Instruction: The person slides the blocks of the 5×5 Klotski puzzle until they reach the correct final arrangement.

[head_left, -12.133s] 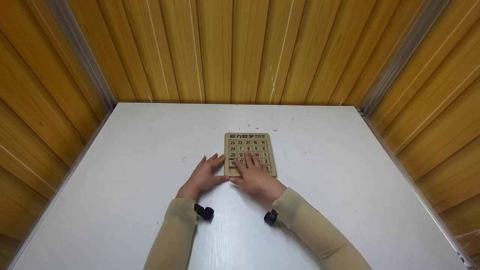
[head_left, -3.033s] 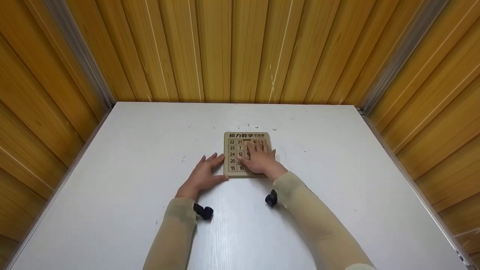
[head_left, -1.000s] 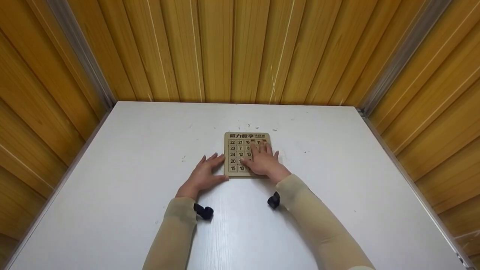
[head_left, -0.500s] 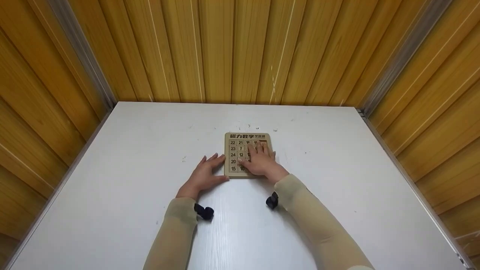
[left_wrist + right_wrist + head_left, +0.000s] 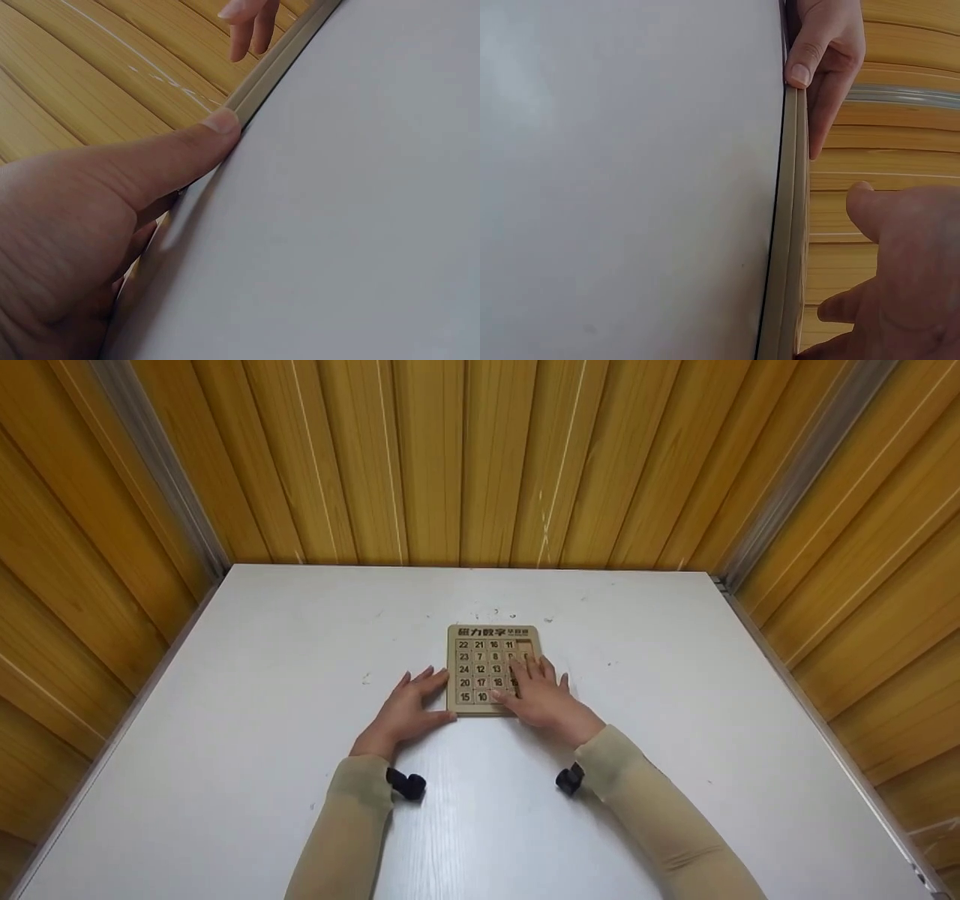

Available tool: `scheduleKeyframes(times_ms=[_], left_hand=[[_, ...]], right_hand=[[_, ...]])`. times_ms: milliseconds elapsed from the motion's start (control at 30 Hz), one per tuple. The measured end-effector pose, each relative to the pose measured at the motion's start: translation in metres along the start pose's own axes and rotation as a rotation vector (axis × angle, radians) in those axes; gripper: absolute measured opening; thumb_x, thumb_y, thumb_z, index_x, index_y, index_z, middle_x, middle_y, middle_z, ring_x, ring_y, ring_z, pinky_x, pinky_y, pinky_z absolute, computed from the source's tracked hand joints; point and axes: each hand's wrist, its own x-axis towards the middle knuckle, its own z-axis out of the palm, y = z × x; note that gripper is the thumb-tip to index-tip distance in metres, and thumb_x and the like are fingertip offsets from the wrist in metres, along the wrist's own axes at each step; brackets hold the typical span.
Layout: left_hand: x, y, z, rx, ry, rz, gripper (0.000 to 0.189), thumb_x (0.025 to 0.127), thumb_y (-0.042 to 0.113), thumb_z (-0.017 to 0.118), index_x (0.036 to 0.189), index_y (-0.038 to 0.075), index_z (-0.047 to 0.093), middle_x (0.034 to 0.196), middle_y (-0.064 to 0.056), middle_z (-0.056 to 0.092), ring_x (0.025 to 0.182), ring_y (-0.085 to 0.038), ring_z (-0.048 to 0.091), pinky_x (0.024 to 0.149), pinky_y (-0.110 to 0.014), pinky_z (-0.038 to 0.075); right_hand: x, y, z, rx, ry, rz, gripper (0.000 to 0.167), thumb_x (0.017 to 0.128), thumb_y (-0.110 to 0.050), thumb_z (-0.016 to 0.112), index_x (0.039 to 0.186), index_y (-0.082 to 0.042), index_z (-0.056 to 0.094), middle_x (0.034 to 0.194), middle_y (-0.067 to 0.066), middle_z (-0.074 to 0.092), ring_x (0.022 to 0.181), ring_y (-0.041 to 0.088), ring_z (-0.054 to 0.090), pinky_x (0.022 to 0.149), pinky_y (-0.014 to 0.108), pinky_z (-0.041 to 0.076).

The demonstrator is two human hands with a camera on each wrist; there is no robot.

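A wooden sliding number puzzle (image 5: 476, 709) lies flat on the white table in the head view. Its visible tiles bear black numbers, and the slot in the top right corner is bare. My left hand (image 5: 409, 709) touches its left edge with straight fingers, while the thumb presses at the near left corner; the left wrist view shows that thumb (image 5: 187, 154) against the edge. Over the puzzle's lower right part is my right hand (image 5: 551, 701), fingers spread and hiding several tiles. In the right wrist view, the right hand (image 5: 915, 262) shows a gap between thumb and fingers.
The puzzle sits mid-table on the white tabletop (image 5: 300, 660), which has small dark marks beyond the puzzle. Yellow wood-patterned panels (image 5: 465, 465) stand behind and on both sides. Each sleeved wrist carries a small black camera (image 5: 409, 785).
The 11 tile has slid left, leaving the top right slot bare; earlier, 16 slid left too. My right hand has drawn back toward the near right. My left hand stays put.
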Motion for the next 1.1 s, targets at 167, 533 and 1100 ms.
scheduleKeyframes(times_ms=[167,533,1100], left_hand=[[-0.001,-0.002,0.0,0.008,0.004,0.026,0.082,0.084,0.033,0.085,0.155,0.016,0.046,0.162,-0.001,0.044,0.159,-0.021,0.026,0.136,-0.044,0.002],[-0.001,0.0,-0.001,-0.004,-0.007,-0.029,0.082,0.084,0.034,0.085,0.156,0.02,0.046,0.164,-0.003,0.041,0.161,-0.026,0.021,0.135,-0.05,0.006],[0.001,-0.001,0.0,0.012,-0.011,-0.015,0.083,0.085,0.034,0.084,0.156,0.019,0.045,0.164,0.002,0.042,0.16,-0.022,0.023,0.136,-0.046,0.004]], right_hand=[[0.002,0.001,0.001,-0.012,0.0,0.009,0.089,0.102,-0.065,0.043,0.167,-0.014,0.01,0.173,0.022,0.001,0.161,0.042,-0.008,0.128,0.07,-0.005],[0.019,0.0,-0.001,-0.036,0.001,0.04,0.086,0.103,-0.061,0.046,0.166,-0.013,0.014,0.173,0.023,0.005,0.161,0.042,-0.006,0.126,0.075,-0.002],[0.018,0.004,0.001,-0.035,0.009,0.016,0.088,0.102,-0.064,0.043,0.167,-0.015,0.01,0.174,0.019,-0.003,0.161,0.042,-0.007,0.126,0.074,0.0]])
